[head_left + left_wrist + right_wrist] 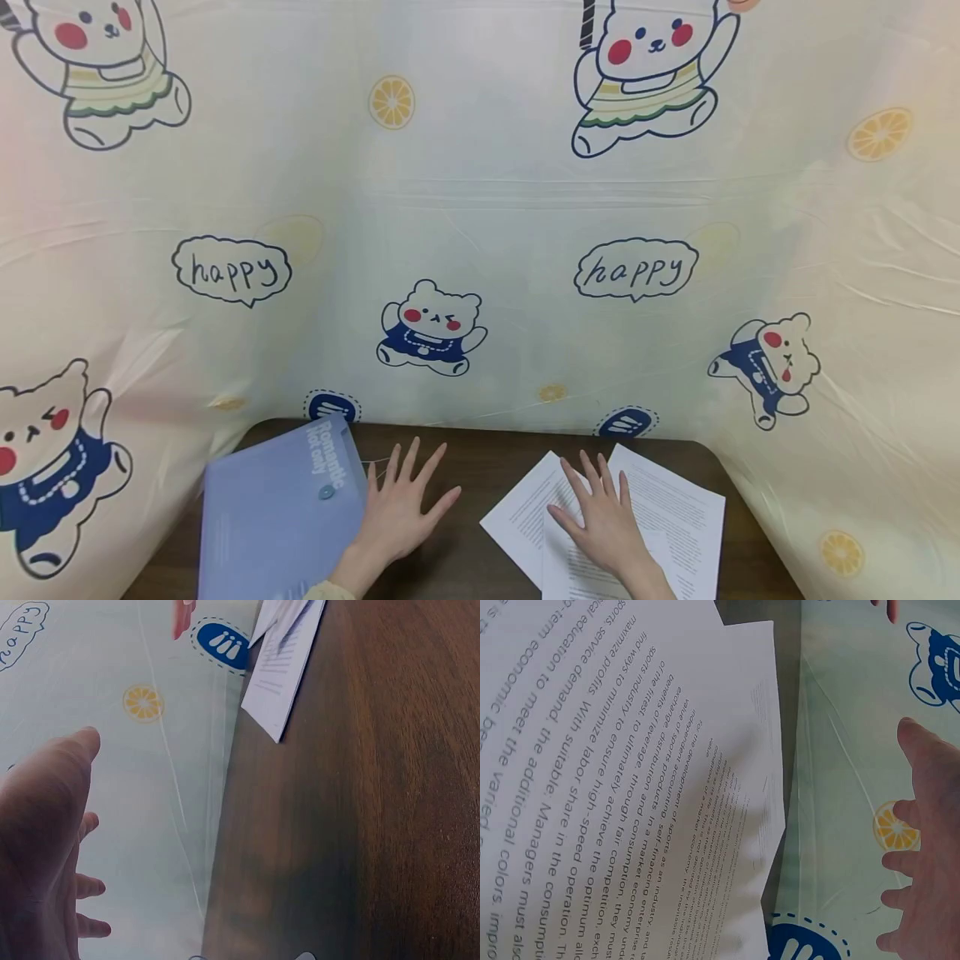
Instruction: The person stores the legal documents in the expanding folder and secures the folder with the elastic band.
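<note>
My left hand (400, 515), fingers spread and straight, is beside the right edge of a blue plastic document folder (277, 508) and overlaps that edge in the head view. The folder has white lettering and a round button with a string. My right hand (606, 521), also spread, is over several printed sheets of paper (678, 517) that overlap at different angles. In the right wrist view the hand (934, 847) appears above and apart from the printed sheets (630, 750). Neither hand holds anything.
The dark brown wooden table (465, 467) shows between the folder and the sheets. Behind it and on both sides hangs a pale curtain (480, 208) printed with bears, orange slices and "happy" bubbles. It meets the table's back edge.
</note>
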